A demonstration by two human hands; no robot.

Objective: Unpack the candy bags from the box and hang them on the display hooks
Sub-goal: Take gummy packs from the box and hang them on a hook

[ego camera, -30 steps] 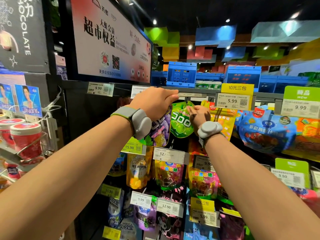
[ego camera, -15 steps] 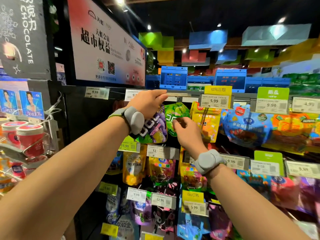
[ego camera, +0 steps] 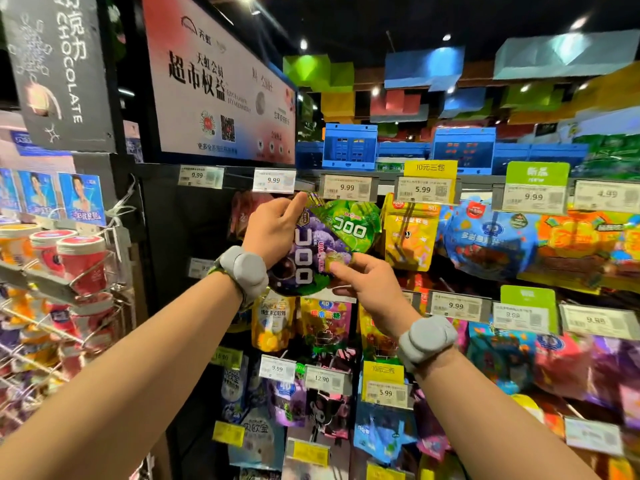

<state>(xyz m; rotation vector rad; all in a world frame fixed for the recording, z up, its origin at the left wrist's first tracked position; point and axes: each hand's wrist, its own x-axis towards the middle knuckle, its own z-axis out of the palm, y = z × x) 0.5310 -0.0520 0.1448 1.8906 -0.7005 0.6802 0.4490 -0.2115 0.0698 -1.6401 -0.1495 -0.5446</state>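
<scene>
A purple bag (ego camera: 306, 258) is held up against the top row of the display, tilted, its upper corner just under the 9.99 tag (ego camera: 347, 187) on the rail. It is gripped by the left hand (ego camera: 273, 228) along its left edge, the fingers curled round it and the forefinger stretched up toward the tag. Its lower right corner is pinched by the right hand (ego camera: 369, 287) between thumb and fingers. Behind it and touching it, a green bag (ego camera: 353, 225) hangs in the same row, partly covered by the purple one. Whether the purple bag is on a hook cannot be told, as its top is hidden behind the hand and the tag. A grey band is worn on each wrist. To the right of the green bag, a yellow bag (ego camera: 408, 233) hangs under a 5.99 tag (ego camera: 424, 190), and beside that a blue bag (ego camera: 485, 239). More bags and price tags are seen in the rows below. At far left, red-lidded tubs (ego camera: 81, 259) are kept in a wire rack.
</scene>
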